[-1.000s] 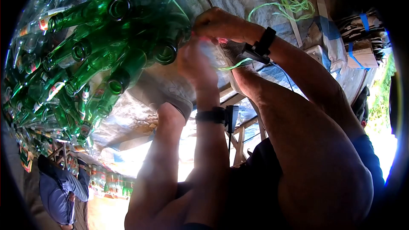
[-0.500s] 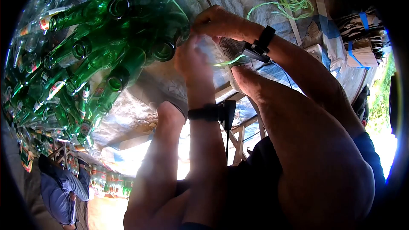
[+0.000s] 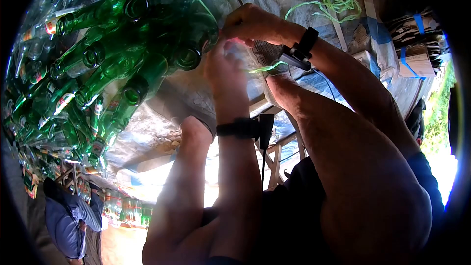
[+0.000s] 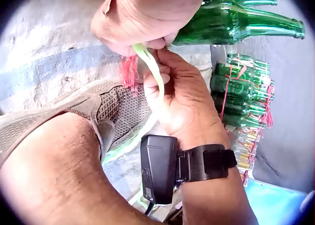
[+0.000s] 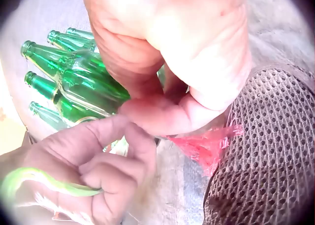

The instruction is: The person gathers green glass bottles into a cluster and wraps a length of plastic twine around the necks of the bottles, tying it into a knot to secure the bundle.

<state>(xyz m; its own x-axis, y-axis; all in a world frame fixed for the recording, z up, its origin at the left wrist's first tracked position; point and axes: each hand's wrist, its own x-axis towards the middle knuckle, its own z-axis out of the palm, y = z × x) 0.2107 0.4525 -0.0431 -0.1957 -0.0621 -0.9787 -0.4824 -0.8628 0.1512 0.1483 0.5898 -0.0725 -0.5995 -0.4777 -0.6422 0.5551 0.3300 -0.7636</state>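
Note:
My left hand (image 3: 224, 71) has curled fingers round a pale green strip (image 4: 158, 82), whose free end trails away. My right hand (image 3: 257, 24) pinches crumpled red plastic (image 5: 204, 145) between thumb and fingertips. In the right wrist view, the left hand's fingertips meet the right hand's. Both hands are beside the bundle of green bottles (image 3: 152, 7), which lie with their necks toward the near left. Around that bundle runs a thin green band (image 3: 198, 1). The exact hold on the red plastic is partly hidden by the fingers.
A mesh shoe (image 5: 263, 151) stands right beside the hands. Loosely coiled green twine (image 3: 336, 0) lies on the sheet behind them. More bottles fill the left side, and another person (image 3: 66, 218) is at the lower left. Tied cardboard (image 3: 414, 64) is at the right.
The left hand and forearm have shifted slightly left in the head view. My right hand has risen a little, and more red plastic shows below its fingers.

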